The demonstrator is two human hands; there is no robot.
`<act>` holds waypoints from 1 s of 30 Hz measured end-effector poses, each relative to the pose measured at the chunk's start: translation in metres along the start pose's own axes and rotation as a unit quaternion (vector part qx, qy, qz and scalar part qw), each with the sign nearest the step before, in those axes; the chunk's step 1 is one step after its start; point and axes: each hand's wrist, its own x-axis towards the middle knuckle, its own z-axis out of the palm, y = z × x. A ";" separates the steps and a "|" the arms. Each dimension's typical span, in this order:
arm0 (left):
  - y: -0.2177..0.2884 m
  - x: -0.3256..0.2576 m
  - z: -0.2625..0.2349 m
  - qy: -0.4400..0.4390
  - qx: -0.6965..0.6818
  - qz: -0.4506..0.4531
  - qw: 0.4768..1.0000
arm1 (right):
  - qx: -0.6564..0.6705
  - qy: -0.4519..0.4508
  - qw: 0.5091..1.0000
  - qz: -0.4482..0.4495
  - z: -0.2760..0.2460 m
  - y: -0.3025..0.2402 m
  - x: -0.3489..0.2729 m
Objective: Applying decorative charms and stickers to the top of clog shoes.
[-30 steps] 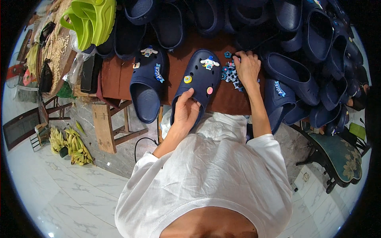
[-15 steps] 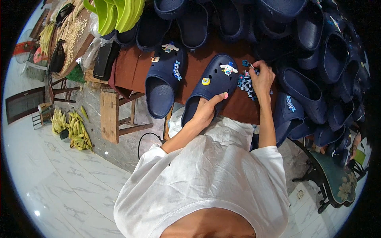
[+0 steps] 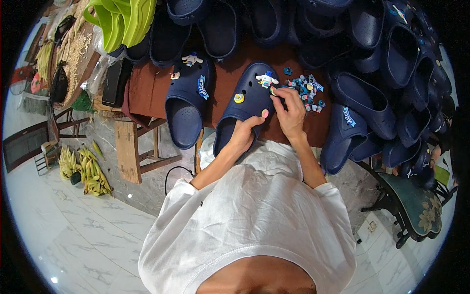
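Currently | navy clog [image 3: 250, 101], toe over brown cloth [image 3: 221, 83] | left hand [image 3: 242, 135] grips its upper, fingers inside | right hand [image 3: 291, 111] pinches small charm [image 3: 272, 91] at clog's right edge | loose charms [image 3: 308, 93] lie just rightward

The white T-shirt [image 3: 254, 206] has short sleeves [image 3: 329, 198] and a round neckline [image 3: 257, 249]

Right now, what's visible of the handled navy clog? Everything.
Navy clog, apparently foam, perforated upper, toe pointing away from the person, over brown cloth. It bears a white and blue figure charm, a yellow round charm and a pink charm. The left hand is inside its opening, thumb outside. The right hand pinches a small charm by its toe.
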 end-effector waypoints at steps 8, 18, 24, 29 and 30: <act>-0.006 0.005 -0.015 -0.010 0.009 -0.027 1.000 | -0.029 -0.020 0.998 -0.051 -0.001 -0.001 -0.012; -0.016 0.009 -0.021 -0.032 -0.014 -0.006 0.999 | 0.118 -0.027 0.985 0.123 -0.004 -0.005 0.001; -0.015 0.002 -0.020 -0.022 -0.010 -0.026 0.999 | 0.193 -0.085 0.950 0.230 -0.002 0.003 -0.001; -0.015 0.000 -0.016 -0.004 -0.018 -0.011 1.000 | 0.242 -0.094 0.928 0.268 -0.002 0.008 -0.002; -0.015 0.000 -0.016 -0.006 -0.021 -0.016 1.000 | 0.260 -0.093 0.921 0.274 -0.002 0.010 -0.002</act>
